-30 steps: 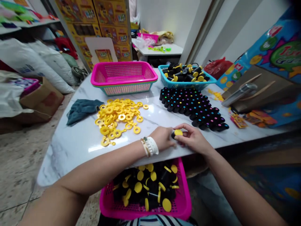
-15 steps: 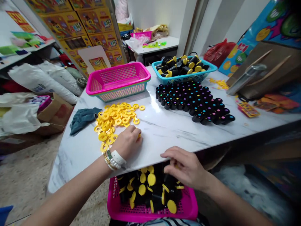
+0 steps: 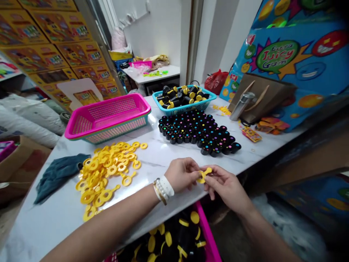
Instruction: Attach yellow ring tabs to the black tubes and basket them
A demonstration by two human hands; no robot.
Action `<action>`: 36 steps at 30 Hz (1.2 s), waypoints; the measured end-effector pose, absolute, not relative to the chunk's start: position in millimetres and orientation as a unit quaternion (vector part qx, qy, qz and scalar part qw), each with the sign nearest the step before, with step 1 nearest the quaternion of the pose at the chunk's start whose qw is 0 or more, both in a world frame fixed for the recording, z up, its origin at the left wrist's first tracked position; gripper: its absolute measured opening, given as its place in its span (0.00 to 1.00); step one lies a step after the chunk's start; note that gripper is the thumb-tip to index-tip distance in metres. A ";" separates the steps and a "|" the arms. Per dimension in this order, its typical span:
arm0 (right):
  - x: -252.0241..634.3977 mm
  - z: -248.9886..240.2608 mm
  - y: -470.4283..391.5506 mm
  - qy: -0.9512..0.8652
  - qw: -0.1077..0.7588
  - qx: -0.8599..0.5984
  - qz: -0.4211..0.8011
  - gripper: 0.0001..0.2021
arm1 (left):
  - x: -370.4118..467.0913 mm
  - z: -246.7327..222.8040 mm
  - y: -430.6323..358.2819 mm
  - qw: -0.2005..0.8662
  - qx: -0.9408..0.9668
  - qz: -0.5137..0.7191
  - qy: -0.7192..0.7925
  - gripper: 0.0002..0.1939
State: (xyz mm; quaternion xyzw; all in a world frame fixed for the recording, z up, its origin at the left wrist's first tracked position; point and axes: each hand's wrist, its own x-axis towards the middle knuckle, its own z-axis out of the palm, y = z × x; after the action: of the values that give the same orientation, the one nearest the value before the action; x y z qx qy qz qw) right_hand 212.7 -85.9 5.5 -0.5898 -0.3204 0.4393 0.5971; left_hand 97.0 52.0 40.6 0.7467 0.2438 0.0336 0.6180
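Observation:
Above the table's front edge, my left hand (image 3: 183, 174) and my right hand (image 3: 225, 185) meet, both closed on a yellow ring piece (image 3: 203, 175) with a small tab. To the left of my hands lies a loose pile of yellow ring pieces (image 3: 111, 169) on the white marbled table (image 3: 152, 211). Black cylinders (image 3: 196, 131) with coloured dots on top stand packed in rows beyond my hands. Below the table edge, a pink basket (image 3: 208, 233) holds black cylinders with yellow caps (image 3: 168, 238), partly hidden by my left forearm.
An upper pink basket (image 3: 72, 125) is stacked on a teal one at the back left. A blue basket (image 3: 188, 108) holds more yellow-capped cylinders. A dark cloth (image 3: 58, 174) lies at left; a metal flask (image 3: 242, 106) and paper bag (image 3: 268, 96) stand at right.
My left hand has left the pile's edge and come right to my right hand, and a yellow ring piece now shows between them. The view has shifted right.

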 end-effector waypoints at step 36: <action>212.9 13.3 -27.4 -0.381 0.517 -0.655 0.398 0.16 | 56.7 19.3 58.2 0.276 0.907 0.129 0.290 0.12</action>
State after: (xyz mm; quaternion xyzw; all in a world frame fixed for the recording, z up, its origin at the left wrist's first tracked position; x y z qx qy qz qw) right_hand 212.9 -27.4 13.3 -0.6553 -0.3813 0.3980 0.5165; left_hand 56.7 58.2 19.3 0.9072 0.2902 0.1288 0.2761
